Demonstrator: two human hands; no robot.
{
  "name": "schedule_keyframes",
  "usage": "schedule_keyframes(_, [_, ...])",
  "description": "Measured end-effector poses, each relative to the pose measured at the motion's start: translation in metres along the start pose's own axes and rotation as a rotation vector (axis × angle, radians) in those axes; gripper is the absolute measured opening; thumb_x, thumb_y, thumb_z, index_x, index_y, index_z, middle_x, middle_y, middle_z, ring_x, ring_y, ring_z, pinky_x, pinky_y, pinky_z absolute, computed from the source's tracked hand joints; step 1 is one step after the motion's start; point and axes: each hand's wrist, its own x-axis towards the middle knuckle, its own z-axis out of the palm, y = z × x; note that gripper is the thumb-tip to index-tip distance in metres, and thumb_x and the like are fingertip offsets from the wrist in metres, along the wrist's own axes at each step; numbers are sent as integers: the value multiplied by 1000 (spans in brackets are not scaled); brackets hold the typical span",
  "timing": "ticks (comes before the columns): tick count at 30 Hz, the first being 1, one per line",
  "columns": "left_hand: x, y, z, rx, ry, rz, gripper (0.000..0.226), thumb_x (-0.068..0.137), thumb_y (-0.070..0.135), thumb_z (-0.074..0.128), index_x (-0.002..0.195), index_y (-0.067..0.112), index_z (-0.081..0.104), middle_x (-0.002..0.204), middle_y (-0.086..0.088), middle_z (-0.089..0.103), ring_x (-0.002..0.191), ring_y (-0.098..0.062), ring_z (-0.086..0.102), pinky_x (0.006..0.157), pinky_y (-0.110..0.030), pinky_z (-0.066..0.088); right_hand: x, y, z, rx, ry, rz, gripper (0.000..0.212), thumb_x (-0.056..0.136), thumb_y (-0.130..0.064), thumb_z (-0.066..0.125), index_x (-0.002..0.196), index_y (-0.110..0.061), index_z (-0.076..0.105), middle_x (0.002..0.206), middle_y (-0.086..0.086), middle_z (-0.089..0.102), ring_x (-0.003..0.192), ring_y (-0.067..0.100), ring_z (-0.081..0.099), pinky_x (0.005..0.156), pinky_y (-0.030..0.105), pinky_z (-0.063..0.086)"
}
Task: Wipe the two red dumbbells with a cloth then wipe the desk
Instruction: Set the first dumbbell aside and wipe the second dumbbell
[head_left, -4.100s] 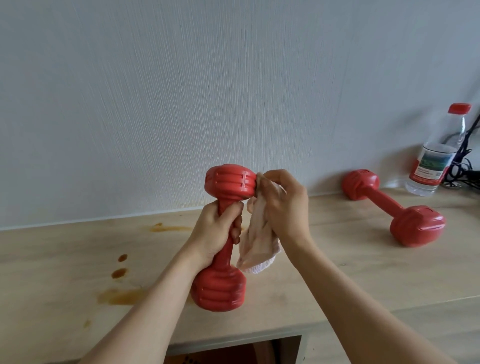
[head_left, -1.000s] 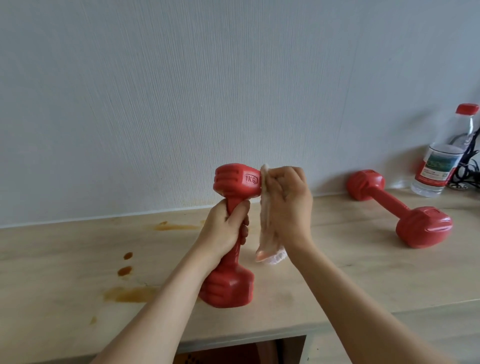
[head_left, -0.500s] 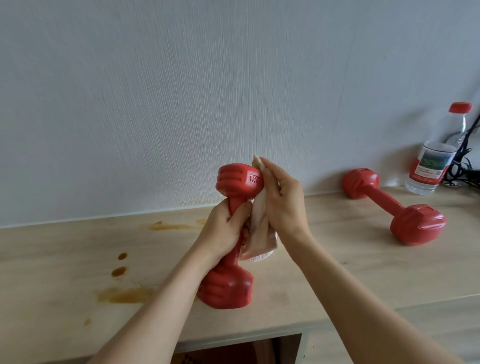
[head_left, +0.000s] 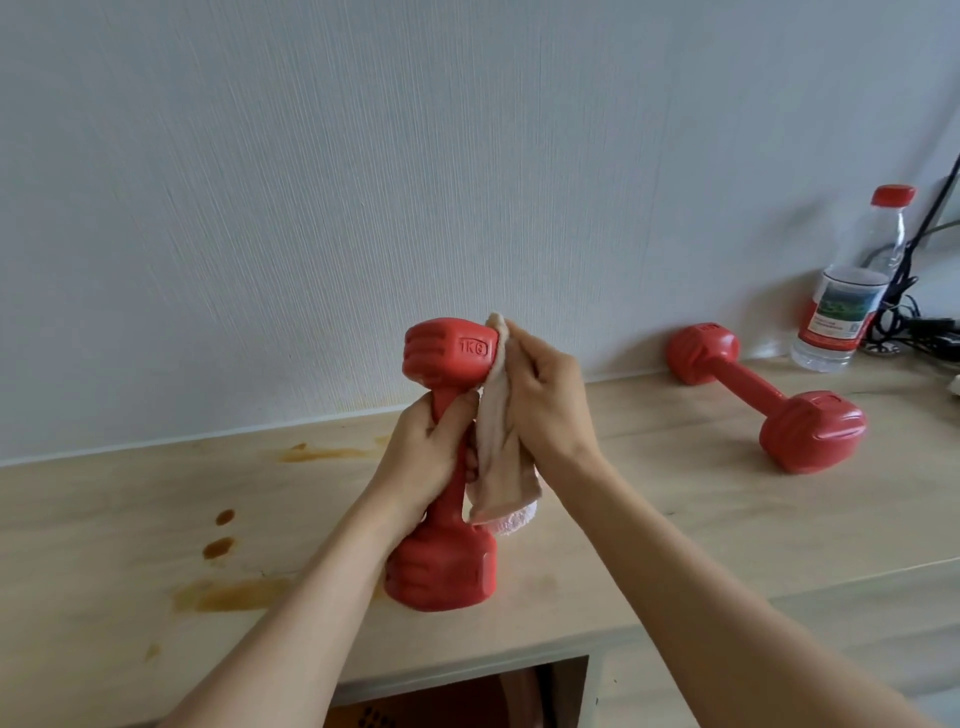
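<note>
Soft even daylight; faint shadows; slight wide-angle edge distortion

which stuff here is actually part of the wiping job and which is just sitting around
Part of the job:
held dumbbell
second dumbbell lying on the desk
cloth
desk
brown stains
left hand, right hand

Just lying about:
water bottle
black cables

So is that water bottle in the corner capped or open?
Capped: the water bottle stands upright by the wall with its red cap on top.
</note>
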Motion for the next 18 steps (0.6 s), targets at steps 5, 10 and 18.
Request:
schedule_keyframes(5, [2, 2, -2, 23, 79, -45, 31, 95, 23, 49, 66, 12, 54, 50, -3, 53, 42, -12, 50, 42, -19, 41, -6, 0, 5, -215, -36, -46, 33, 100, -25, 38, 86, -2, 56, 61, 0, 51, 57, 8, 46, 59, 37, 48])
schedule_keyframes(10, [1, 3, -4, -38, 74, -79, 30, 94, 23, 49, 67, 11, 53, 49, -1, 50, 41, -12, 46, 43, -22, 39, -17, -10, 7, -480, -13, -228, 29, 99, -20, 42, 74, -9, 53, 58, -3, 49, 56, 19, 47, 58, 34, 37])
schedule_keyframes(18, [2, 2, -3, -123, 12, -110, 25, 94, 19, 50, 72, 8, 51, 52, 0, 50, 42, -11, 43, 40, -23, 38, -11, -8, 1, -678, 70, -357, 20, 96, -16, 45, 88, -7, 62, 85, 9, 61, 72, 27, 54, 59, 35, 40])
